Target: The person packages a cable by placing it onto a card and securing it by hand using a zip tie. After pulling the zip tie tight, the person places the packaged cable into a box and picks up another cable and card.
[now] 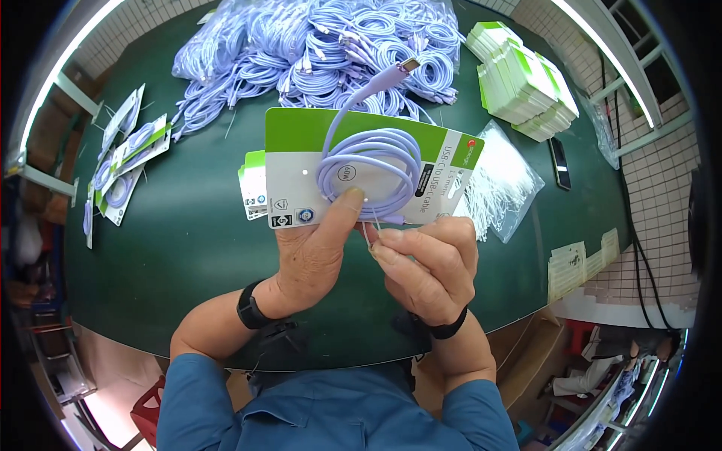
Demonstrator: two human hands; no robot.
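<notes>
My left hand (pixel 316 252) grips a green-and-white packaging card (pixel 292 169) from below, its thumb pressed on a coiled lilac USB-C cable (pixel 406 177) lying against the card's face. One connector of the cable sticks up past the card's top edge. In a pinch, my right hand (pixel 436 267) has the thin white twist tie (pixel 367 231) that comes out at the lower edge of the coil. The fingers of my left hand behind the card are mostly hidden.
Beyond the card lies a large heap of coiled lilac cables (pixel 331 52), partly bagged. Stacked cards (pixel 523 83) stand at the far right, near a phone (pixel 559 162) and a bag of white ties (pixel 500 184). Several carded cables (pixel 120 169) lie left. More cards (pixel 254 184) sit behind my left hand.
</notes>
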